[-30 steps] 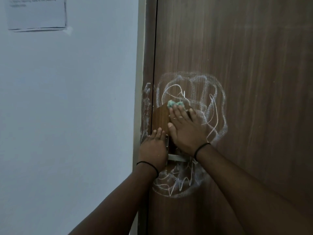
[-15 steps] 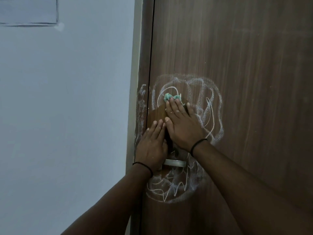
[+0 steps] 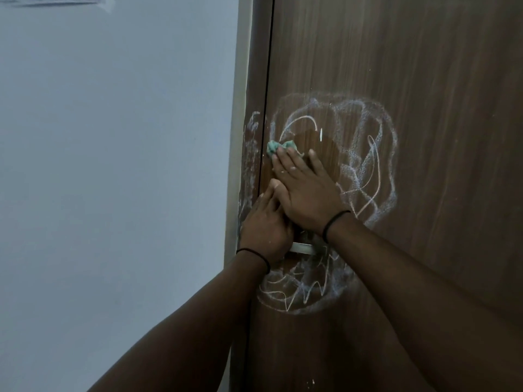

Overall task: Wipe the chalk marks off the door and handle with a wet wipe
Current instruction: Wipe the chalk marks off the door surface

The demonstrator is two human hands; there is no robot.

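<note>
A brown wooden door [image 3: 424,80] carries white chalk marks [image 3: 376,165] in loops around the handle area, with more scribbles lower down. My right hand [image 3: 305,188] lies flat on the door and presses a crumpled green wet wipe [image 3: 276,147] under its fingertips near the door's left edge. A darker, wiped patch shows just above and right of those fingers. My left hand [image 3: 264,227] rests on the door edge over the metal handle [image 3: 302,248], most of which is hidden by both hands.
The brown door frame [image 3: 254,154] left of the door also has chalk smears. A pale blue-grey wall [image 3: 113,193] fills the left side, with the bottom edge of a paper sheet [image 3: 56,1] at the top.
My right hand has slid the wipe leftwards toward the door's edge, leaving a darker wiped patch behind. My left hand stays on the handle. The view has tilted slightly downward.
</note>
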